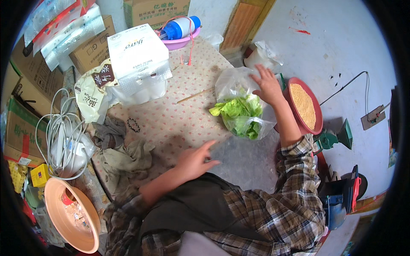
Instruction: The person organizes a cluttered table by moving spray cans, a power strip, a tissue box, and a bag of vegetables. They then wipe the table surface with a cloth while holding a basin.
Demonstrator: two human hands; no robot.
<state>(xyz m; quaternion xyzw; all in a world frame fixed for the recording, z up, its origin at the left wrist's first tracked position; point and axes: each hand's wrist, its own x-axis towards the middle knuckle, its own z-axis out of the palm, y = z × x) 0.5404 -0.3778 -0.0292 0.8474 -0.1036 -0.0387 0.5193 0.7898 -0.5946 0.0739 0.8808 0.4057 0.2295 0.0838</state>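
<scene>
My right hand is spread over the far right side of a clear plastic bag, and I cannot tell whether it touches the bag. Green leafy lettuce lies in the bag, some leaves poking out at the left. The bag sits at the right edge of a table with a dotted tablecloth. My left hand, slightly blurred, hovers by the near edge of the table with index finger and thumb apart, holding nothing. A thin wooden stick lies left of the bag.
Grey rags and a beaded bracelet lie on the table's left, below a white box. A red basin of yellow grain stands beside my right forearm. Coiled white cable and an orange basin are at left.
</scene>
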